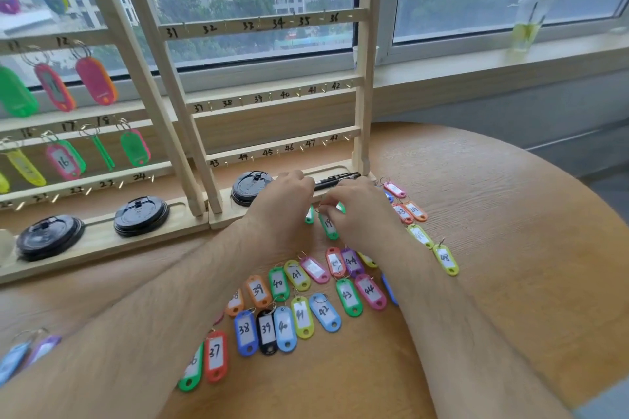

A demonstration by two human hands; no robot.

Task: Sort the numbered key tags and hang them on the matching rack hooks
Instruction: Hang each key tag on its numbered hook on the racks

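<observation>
Right hand point(357, 214) pinched ring end of green tag point(329, 227) marked 19; left hand point(282, 204) curled beside, hold unclear | tag lay on table point(510, 231) under fingertips | rack point(231, 27) beyond grip: hooks 31–48 bare | second rack point(138, 78) left of grip: partly hung | loose tags point(284, 328) toward wrists: unhung

Bare table point(510, 231) lies right of the key tags point(299, 316); the rack point(362, 78) blocks beyond.

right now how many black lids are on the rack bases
3 black lids: one at the left rack base's left, one at its right, one in the right rack base by the left hand. More may be off-frame.
</observation>
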